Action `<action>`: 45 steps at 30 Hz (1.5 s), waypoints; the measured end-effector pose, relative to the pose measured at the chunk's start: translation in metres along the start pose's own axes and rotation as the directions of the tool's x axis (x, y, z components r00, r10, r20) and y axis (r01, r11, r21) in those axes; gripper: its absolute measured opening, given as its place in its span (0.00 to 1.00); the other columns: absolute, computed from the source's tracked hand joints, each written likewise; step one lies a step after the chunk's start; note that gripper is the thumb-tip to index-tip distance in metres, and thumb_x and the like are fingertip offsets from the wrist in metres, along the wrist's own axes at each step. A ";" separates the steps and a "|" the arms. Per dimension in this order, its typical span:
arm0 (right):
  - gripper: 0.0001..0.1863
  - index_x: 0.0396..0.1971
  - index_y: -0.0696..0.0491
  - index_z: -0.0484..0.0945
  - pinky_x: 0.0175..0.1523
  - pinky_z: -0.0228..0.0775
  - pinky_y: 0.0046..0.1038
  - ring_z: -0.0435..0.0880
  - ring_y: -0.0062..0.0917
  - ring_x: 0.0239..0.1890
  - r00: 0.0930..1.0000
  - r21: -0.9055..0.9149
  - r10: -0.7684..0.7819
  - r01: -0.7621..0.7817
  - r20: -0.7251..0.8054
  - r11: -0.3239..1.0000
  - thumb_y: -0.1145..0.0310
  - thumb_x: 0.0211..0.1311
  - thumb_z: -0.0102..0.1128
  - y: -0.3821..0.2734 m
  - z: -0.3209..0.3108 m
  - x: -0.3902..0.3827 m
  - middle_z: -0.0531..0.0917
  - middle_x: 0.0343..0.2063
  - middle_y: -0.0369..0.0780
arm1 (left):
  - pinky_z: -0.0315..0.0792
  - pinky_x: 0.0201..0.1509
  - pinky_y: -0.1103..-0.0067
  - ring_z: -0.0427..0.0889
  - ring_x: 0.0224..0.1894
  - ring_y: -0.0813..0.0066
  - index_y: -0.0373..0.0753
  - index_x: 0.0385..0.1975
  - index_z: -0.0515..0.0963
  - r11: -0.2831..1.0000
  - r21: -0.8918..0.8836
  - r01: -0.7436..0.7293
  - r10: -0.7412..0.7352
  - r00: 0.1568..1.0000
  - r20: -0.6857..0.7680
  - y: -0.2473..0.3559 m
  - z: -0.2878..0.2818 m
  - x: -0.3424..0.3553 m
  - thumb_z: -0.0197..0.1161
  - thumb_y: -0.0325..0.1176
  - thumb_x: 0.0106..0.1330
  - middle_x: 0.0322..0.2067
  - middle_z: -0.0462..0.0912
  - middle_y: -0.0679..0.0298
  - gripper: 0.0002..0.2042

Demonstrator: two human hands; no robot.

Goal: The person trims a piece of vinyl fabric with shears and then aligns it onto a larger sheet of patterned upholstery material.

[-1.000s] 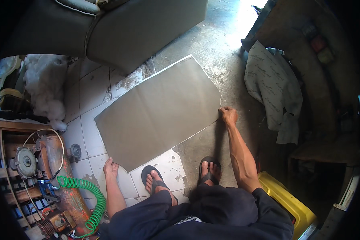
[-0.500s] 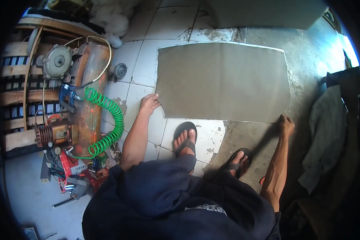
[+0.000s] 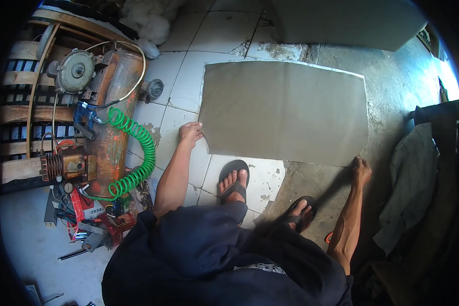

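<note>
A large grey-brown sheet point(image 3: 285, 112), flat and roughly rectangular with a thin pale edge, spreads in front of my feet. It looks like upholstery material, though the exact kind is unclear. My left hand point(image 3: 190, 133) pinches its left edge close to the near left corner, which is cut in a curve. At the near right corner, my right hand point(image 3: 362, 171) has its fingers closed on the sheet. Both arms reach forward on either side of my legs. Whether the sheet touches the floor all over cannot be told.
To the left stands a rusty air compressor tank point(image 3: 109, 143) with a coiled green hose point(image 3: 150, 153) and a blue air gun point(image 3: 84, 120). Tools lie in a red box point(image 3: 89, 211). A bigger grey panel point(image 3: 352, 23) is at the back; grey cloth point(image 3: 408, 178) hangs right.
The sheet's near right corner and my right hand have come slightly closer to me, tilting the near edge. My left hand keeps its grip, almost in place. The view has shifted a little.
</note>
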State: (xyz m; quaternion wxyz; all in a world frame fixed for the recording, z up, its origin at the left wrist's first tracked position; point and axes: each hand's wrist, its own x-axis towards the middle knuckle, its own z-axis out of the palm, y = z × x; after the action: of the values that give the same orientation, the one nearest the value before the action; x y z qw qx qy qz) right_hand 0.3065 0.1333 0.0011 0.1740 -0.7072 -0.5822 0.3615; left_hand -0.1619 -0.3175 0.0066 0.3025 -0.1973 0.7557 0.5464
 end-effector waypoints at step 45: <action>0.35 0.49 0.66 0.74 0.58 0.65 0.41 0.74 0.42 0.51 0.523 0.463 0.648 -0.454 -0.554 0.762 0.48 0.56 0.67 0.224 -0.225 -0.009 0.77 0.47 0.52 | 0.76 0.40 0.69 0.79 0.37 0.66 0.34 0.37 0.78 0.836 0.429 -0.342 0.476 0.840 -0.260 0.114 -0.092 0.122 0.62 0.29 0.61 0.36 0.81 0.60 0.08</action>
State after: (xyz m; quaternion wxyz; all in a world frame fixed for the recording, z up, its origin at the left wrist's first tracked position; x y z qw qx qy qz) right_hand 0.6229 0.1058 0.0066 0.3429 -0.9067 -0.1647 0.1822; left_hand -0.3459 -0.3633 0.0259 0.0659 -0.0639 0.9104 0.4035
